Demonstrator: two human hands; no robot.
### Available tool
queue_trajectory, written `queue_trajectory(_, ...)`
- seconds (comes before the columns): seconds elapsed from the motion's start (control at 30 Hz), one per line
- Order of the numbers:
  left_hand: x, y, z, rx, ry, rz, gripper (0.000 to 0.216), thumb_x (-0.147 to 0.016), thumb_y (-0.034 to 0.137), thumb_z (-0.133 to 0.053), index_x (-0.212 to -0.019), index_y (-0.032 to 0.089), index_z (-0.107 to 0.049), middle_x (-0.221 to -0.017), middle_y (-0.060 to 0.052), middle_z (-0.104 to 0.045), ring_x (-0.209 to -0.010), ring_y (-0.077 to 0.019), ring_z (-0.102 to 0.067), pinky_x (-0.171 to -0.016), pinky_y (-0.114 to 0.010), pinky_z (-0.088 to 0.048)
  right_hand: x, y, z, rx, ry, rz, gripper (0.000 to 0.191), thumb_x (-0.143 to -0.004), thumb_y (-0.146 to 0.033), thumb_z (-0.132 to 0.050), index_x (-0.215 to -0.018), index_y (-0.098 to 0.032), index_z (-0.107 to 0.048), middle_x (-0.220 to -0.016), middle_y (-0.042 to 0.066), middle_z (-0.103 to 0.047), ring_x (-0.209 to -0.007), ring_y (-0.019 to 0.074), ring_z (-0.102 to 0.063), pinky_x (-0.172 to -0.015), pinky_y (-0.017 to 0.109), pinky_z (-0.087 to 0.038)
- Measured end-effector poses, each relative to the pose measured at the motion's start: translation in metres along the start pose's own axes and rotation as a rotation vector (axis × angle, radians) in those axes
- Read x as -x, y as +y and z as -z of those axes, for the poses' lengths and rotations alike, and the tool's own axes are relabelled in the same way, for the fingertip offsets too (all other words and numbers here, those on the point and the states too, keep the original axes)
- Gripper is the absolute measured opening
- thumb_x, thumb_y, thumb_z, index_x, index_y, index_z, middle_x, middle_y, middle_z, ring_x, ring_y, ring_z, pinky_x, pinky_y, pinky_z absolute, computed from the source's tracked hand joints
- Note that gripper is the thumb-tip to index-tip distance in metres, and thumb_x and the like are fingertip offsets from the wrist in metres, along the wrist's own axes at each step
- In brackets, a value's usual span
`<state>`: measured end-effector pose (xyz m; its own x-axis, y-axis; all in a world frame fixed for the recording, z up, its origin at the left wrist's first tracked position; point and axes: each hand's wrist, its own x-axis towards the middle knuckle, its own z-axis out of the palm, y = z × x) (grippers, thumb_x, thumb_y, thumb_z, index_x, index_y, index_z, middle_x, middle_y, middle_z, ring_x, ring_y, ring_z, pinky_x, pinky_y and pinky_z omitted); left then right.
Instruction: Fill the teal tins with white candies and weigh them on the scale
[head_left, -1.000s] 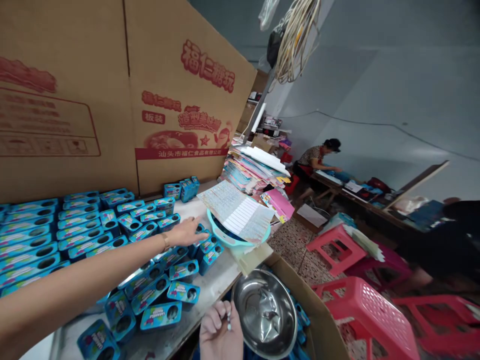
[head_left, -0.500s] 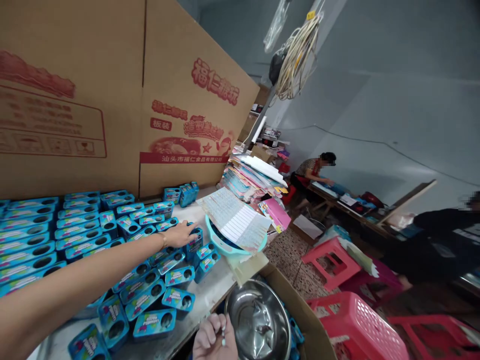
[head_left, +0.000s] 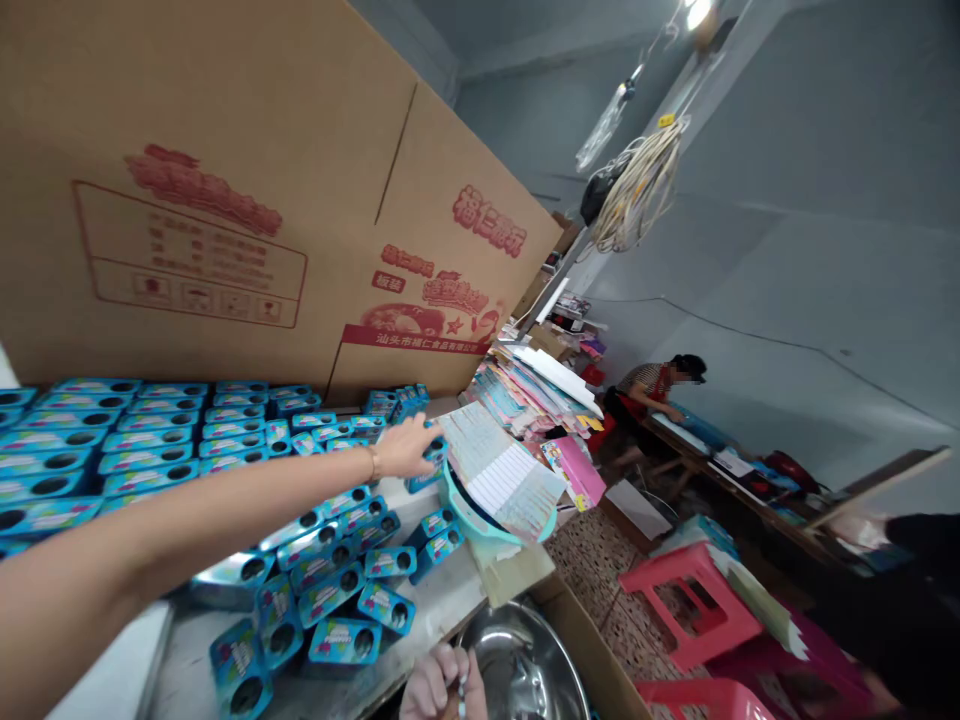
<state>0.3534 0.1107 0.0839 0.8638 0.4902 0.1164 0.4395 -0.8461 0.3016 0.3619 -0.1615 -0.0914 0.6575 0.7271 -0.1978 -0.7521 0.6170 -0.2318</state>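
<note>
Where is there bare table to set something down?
Bare tabletop shows between loose blue boxes and the pale board by the turquoise basin; another patch between the white slab and nearest boxes. Crowded: box rows along the carton.

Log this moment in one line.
left hand: on blue box | right hand: pinching small white piece | metal bowl: beside right hand
</note>
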Motion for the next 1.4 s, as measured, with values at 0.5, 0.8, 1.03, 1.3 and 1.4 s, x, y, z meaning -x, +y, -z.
queue_trajectory(0.5,0.359,-0.094,0.022,-0.109,0.015,0.071,0.067,-0.081,0.032,-0.062,-0.144,0.037,-0.042,-0.140,-0.010,-0.047,-0.121,-0.0307,-0.052,-0.100,-0.043,-0.044,0.065,0.073,-0.126,-0.013,0.066,-0.478,0.024,-0.086,-0.021,-0.062,-0.071,-0.020,-0.043,-0.066,-0.007,-0.042,-0.051,0.0057,-0.036,-0.047,0.016,-0.033)
queue_trajectory(0.8,0.382,-0.087,-0.014,-0.124,-0.020,0.239,0.079,-0.073,0.031,-0.074,-0.145,0.040,-0.041,-0.161,-0.014,-0.028,-0.147,-0.0409,-0.026,-0.112,-0.062,-0.030,0.079,0.091,-0.121,0.151,-0.012,-0.493,0.030,-0.083,-0.027,-0.067,-0.070,-0.020,-0.041,-0.067,-0.007,-0.041,-0.053,0.0057,-0.035,-0.048,0.017,-0.033)
queue_trajectory(1.03,0.384,-0.077,-0.027,-0.170,0.070,0.227,0.059,-0.081,0.020,-0.060,-0.138,0.031,-0.049,-0.166,-0.012,-0.016,-0.153,-0.0371,-0.001,-0.116,-0.070,-0.007,0.077,0.102,-0.118,0.245,-0.083,-0.494,0.028,-0.084,-0.027,-0.065,-0.071,-0.021,-0.041,-0.068,-0.007,-0.040,-0.054,0.0061,-0.032,-0.049,0.017,-0.033)
queue_trajectory(1.3,0.412,-0.051,-0.031,-0.103,0.080,0.075,0.078,-0.068,0.002,-0.045,-0.143,0.023,-0.044,-0.159,-0.008,-0.037,-0.152,-0.0282,-0.017,-0.120,-0.054,-0.028,0.077,0.104,-0.121,0.238,-0.068,-0.527,0.026,-0.085,-0.025,-0.064,-0.071,-0.020,-0.042,-0.068,-0.007,-0.040,-0.053,0.0058,-0.033,-0.049,0.017,-0.033)
queue_trajectory(1.4,0.455,-0.043,-0.036,-0.059,0.207,0.101,0.078,-0.071,0.007,-0.047,-0.145,0.032,-0.044,-0.146,-0.001,-0.055,-0.144,-0.0247,-0.036,-0.122,-0.047,-0.027,0.077,0.099,-0.123,0.258,-0.073,-0.518,0.024,-0.088,-0.025,-0.060,-0.072,-0.021,-0.042,-0.068,-0.007,-0.040,-0.054,0.0063,-0.033,-0.050,0.017,-0.034)
